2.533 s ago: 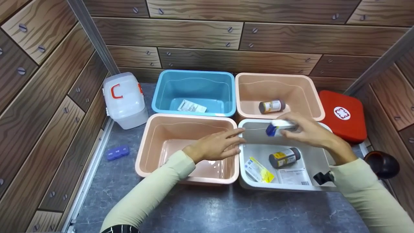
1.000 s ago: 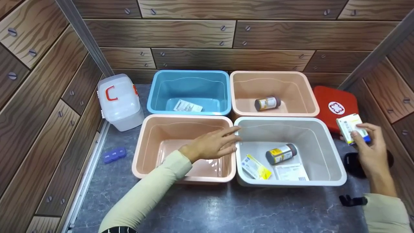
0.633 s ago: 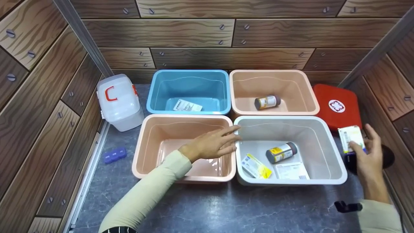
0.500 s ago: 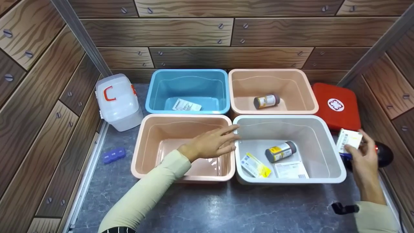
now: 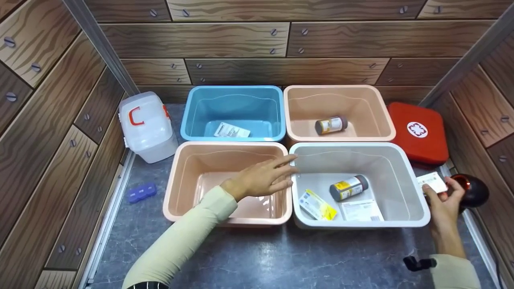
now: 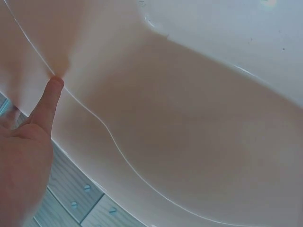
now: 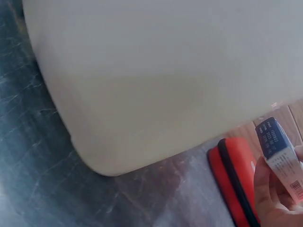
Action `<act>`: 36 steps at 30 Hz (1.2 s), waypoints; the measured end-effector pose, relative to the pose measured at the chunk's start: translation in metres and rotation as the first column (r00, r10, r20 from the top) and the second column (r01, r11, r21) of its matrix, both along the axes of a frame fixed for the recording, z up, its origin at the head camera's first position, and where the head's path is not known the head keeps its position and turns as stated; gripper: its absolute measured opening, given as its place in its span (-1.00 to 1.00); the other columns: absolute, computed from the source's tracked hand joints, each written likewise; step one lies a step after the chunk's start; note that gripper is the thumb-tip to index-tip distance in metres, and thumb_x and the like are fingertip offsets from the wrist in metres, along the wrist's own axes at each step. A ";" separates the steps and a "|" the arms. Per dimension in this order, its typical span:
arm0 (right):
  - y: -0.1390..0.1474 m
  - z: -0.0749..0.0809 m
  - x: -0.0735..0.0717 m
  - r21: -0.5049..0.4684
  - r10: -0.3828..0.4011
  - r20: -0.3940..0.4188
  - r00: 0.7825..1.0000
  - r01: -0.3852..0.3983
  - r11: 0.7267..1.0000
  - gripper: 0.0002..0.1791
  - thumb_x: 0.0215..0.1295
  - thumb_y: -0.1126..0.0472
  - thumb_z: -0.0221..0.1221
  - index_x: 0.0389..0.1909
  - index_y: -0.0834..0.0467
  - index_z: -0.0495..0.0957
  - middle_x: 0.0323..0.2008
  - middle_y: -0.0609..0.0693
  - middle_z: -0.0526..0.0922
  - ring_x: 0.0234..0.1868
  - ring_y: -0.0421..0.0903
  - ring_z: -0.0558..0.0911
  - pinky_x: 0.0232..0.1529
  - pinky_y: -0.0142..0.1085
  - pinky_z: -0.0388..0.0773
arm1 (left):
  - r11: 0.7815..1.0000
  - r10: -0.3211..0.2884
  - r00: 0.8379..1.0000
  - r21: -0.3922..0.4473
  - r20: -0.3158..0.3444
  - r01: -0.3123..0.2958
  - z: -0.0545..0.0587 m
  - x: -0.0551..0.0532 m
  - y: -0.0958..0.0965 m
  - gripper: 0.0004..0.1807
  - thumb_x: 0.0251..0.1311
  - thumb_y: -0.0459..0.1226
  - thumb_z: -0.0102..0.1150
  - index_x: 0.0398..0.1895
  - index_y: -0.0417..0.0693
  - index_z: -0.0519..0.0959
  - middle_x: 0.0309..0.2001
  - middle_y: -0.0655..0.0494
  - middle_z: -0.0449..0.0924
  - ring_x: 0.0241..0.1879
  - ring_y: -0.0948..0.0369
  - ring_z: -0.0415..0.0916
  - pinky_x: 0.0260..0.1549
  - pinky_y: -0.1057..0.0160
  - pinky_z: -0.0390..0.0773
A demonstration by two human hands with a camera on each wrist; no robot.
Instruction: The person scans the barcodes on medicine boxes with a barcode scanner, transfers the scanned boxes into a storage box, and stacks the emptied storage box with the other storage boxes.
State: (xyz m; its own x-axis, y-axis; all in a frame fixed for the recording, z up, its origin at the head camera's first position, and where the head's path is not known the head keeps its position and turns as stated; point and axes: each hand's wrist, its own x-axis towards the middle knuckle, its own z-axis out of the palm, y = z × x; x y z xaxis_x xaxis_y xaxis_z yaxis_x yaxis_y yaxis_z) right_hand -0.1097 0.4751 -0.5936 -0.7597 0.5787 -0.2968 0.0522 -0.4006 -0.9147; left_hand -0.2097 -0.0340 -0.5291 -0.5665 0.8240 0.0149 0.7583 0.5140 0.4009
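Observation:
My right hand (image 5: 445, 208) pinches a small white medicine box (image 5: 433, 183) just outside the right wall of the grey bin (image 5: 419, 216). In the right wrist view the box (image 7: 282, 158) shows a dark blue end with printing. Close beside that hand is a round black device (image 5: 477, 191) with a red glow in its opening. My left hand (image 5: 261, 179) lies over the front peach bin (image 5: 172, 188), fingers extended, their tips at the rims between it and the grey bin. A brown pill bottle (image 5: 348, 188), a yellow-and-white box (image 5: 318, 205) and a white box (image 5: 362, 211) lie in the grey bin.
Behind stand a blue bin (image 5: 186, 116) with a white packet (image 5: 232, 130) and another peach bin (image 5: 389, 120) with a bottle (image 5: 331, 125). A red first-aid case (image 5: 421, 140) sits right. A white lidded box (image 5: 146, 124) and purple pill organizer (image 5: 142, 192) are left.
My right hand has carried the medicine box from above the grey bin out to the right, then lowered it beside the black device and tilted it flatter. The left hand keeps its place.

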 end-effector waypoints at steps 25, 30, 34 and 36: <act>0.023 0.083 -0.032 0.188 0.247 -0.152 0.957 -0.218 0.958 -0.26 0.48 0.53 0.26 0.49 -0.15 0.36 0.06 -0.10 0.49 -0.24 -0.27 0.68 -0.31 -0.49 0.74 | 1.000 -0.007 1.000 0.016 -0.030 0.008 -0.001 -0.001 0.000 -0.44 0.72 0.14 -0.14 0.63 0.26 0.41 0.78 0.15 0.06 0.61 -0.06 0.35 0.59 -0.07 0.40; 0.014 0.124 -0.062 0.396 0.378 -0.149 0.914 -0.295 0.869 -0.29 0.47 0.50 0.27 0.53 -0.06 0.42 0.12 -0.11 0.44 -0.17 -0.28 0.65 -0.27 -0.54 0.71 | 1.000 -0.017 1.000 0.017 -0.025 0.017 -0.001 -0.001 0.001 -0.44 0.72 0.14 -0.13 0.63 0.25 0.41 0.78 0.14 0.05 0.63 -0.06 0.33 0.60 -0.07 0.39; -0.009 0.144 -0.095 0.538 0.461 -0.155 0.874 -0.316 0.781 -0.31 0.47 0.50 0.26 0.53 0.00 0.45 0.09 -0.07 0.48 -0.13 -0.27 0.62 -0.23 -0.58 0.69 | 1.000 -0.013 1.000 0.013 -0.023 0.013 -0.001 -0.001 0.001 -0.44 0.72 0.14 -0.14 0.62 0.26 0.41 0.78 0.14 0.05 0.62 -0.07 0.34 0.59 -0.07 0.40; -0.025 0.152 -0.112 0.594 0.498 -0.149 0.855 -0.325 0.736 -0.32 0.48 0.49 0.26 0.54 0.01 0.46 0.10 -0.08 0.50 -0.12 -0.26 0.63 -0.22 -0.58 0.68 | 1.000 -0.015 1.000 0.018 -0.021 0.015 0.000 -0.001 0.001 -0.44 0.72 0.13 -0.14 0.62 0.24 0.42 0.78 0.14 0.04 0.62 -0.07 0.34 0.59 -0.08 0.40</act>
